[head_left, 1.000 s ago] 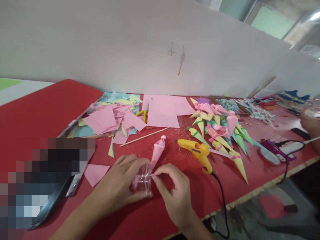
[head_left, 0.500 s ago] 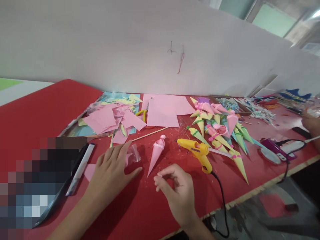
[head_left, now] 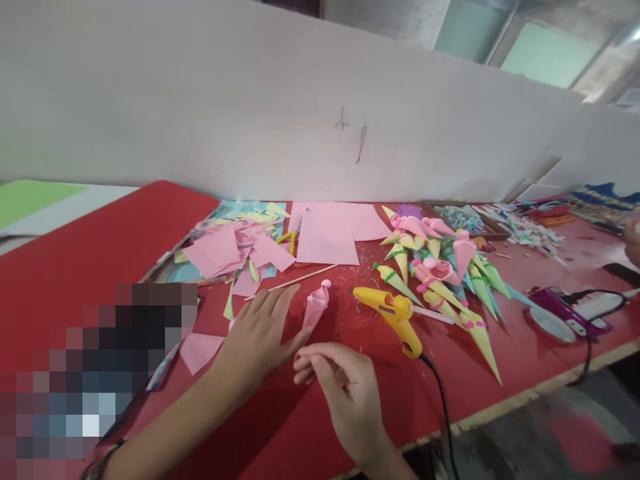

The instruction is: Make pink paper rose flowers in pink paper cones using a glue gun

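Seeing from afar the left hand [head_left: 257, 333] spread open and the right hand [head_left: 347, 387] pinched, I cannot tell if either grasps something. Just beyond lies the pink ball-topped cone [head_left: 316, 308]; bare table [head_left: 280, 427] runs to the near edge.

A red tabletop [head_left: 280, 433] spreads beneath the fingers [head_left: 273, 308], a whitish partition [head_left: 225, 107] stands beyond them, greenish panes [head_left: 547, 55] and a bright light [head_left: 637, 32] show past its top, far to the fingers' upper right, and greyish floor [head_left: 493, 440] lies below the tabletop to their lower right.
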A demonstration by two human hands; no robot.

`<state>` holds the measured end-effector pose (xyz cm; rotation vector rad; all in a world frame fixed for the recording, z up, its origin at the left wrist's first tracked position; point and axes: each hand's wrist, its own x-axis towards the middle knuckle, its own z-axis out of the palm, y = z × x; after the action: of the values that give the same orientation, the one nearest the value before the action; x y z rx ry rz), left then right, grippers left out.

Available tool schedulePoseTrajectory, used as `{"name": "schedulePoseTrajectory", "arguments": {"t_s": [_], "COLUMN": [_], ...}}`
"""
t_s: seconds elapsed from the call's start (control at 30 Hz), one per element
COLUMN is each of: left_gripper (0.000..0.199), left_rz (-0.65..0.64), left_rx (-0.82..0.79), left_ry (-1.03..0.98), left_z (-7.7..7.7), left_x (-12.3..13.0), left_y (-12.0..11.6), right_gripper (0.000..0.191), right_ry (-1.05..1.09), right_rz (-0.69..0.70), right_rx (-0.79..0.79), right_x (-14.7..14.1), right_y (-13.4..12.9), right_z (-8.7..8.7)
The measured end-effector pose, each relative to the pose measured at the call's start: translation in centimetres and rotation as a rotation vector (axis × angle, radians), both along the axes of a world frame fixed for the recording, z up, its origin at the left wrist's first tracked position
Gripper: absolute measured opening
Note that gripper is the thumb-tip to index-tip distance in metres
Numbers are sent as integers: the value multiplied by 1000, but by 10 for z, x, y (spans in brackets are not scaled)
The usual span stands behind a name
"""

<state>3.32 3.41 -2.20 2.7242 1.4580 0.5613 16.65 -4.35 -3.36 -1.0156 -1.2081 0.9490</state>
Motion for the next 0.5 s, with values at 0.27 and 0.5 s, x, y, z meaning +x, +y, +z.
{"name": "schedulePoseTrajectory", "arguments": {"t_s": [0.27, 0.5], "left_gripper": [63, 51], "left_rz": [106, 37], "left_rx": [-331, -356], "left_ry": [-55, -277], "left_z": [6, -5], "left_x": [41, 23], "left_y": [15, 13], "right_gripper": [17, 17], "right_ry": [-124, -40], "right_rz": [-141, -97], "right_rx": [111, 55], "right_x": [10, 15], "right_y": [-6, -9], "right_z": [6, 8]}}
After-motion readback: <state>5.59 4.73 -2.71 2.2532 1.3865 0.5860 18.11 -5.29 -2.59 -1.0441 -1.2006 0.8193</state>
